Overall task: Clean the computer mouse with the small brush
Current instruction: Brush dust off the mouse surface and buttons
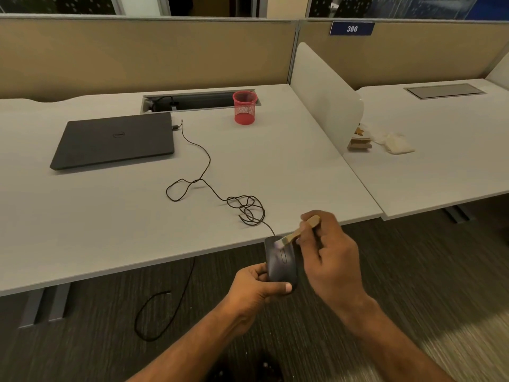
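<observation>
Left hand [256,285] grips the black computer mouse [281,267] by its rear end, fingers wrapped under, thumb across the back edge. Mouse held in the air just off the near edge of the tabletop [110,230], buttons up. Right hand [330,255] pinches the small brush [298,230] by its wooden handle, fingers closed on it; bristles touch the mouse's front, beside the scroll wheel. Mouse cable [209,186] trails in loops across the tabletop toward a closed laptop [115,140]. Red mesh cup [244,107] stands farther back.
</observation>
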The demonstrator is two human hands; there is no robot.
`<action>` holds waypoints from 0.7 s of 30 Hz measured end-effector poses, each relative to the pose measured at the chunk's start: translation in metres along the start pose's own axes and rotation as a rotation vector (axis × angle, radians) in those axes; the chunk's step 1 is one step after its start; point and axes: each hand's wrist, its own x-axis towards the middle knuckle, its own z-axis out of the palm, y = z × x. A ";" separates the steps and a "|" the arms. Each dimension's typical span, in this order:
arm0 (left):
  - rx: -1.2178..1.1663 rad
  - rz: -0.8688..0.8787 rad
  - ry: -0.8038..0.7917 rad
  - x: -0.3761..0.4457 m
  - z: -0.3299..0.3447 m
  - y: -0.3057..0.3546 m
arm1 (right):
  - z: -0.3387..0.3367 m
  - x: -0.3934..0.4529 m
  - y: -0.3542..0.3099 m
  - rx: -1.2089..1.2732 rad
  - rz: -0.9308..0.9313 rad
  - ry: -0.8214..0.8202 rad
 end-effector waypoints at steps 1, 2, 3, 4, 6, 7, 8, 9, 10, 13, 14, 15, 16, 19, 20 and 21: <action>-0.006 -0.005 0.000 0.000 -0.001 -0.001 | -0.003 0.003 0.003 -0.011 0.017 0.014; -0.008 -0.009 -0.001 0.000 -0.001 -0.001 | -0.005 0.005 0.006 -0.025 0.031 0.018; -0.006 -0.011 -0.002 0.000 -0.001 -0.001 | -0.005 0.006 0.007 -0.041 0.041 0.008; -0.002 -0.012 -0.002 0.000 0.000 -0.002 | -0.004 0.005 0.008 -0.057 0.051 -0.015; 0.009 -0.016 -0.004 0.001 0.001 -0.002 | 0.002 0.002 0.007 -0.068 0.059 -0.061; 0.016 -0.020 -0.004 0.001 0.002 -0.003 | 0.006 0.000 0.007 -0.059 0.057 -0.070; 0.024 -0.025 0.000 0.002 0.002 -0.004 | 0.009 -0.001 0.006 -0.045 0.057 -0.072; 0.030 -0.028 0.006 0.002 0.002 -0.005 | 0.010 -0.001 0.004 -0.027 0.061 -0.070; 0.033 -0.030 0.009 0.002 0.001 -0.005 | 0.011 0.000 0.003 -0.011 0.067 -0.062; 0.037 -0.026 0.003 0.002 0.000 -0.005 | 0.006 0.009 0.006 -0.007 0.073 -0.007; 0.036 -0.023 0.001 0.002 0.000 -0.004 | 0.005 0.013 0.008 -0.020 0.075 0.007; 0.036 -0.020 0.000 0.002 -0.001 -0.003 | 0.004 0.016 0.010 -0.035 0.080 0.011; 0.038 -0.018 -0.001 0.002 0.000 -0.003 | 0.004 0.017 0.011 -0.054 0.088 0.001; 0.061 -0.017 -0.006 0.001 0.002 -0.002 | 0.013 0.016 0.011 -0.110 0.118 -0.066; 0.068 -0.019 -0.007 0.001 0.002 -0.002 | 0.016 0.014 0.011 -0.109 0.119 -0.081; 0.074 -0.020 -0.006 0.002 0.003 -0.002 | 0.019 0.013 0.010 -0.092 0.116 -0.084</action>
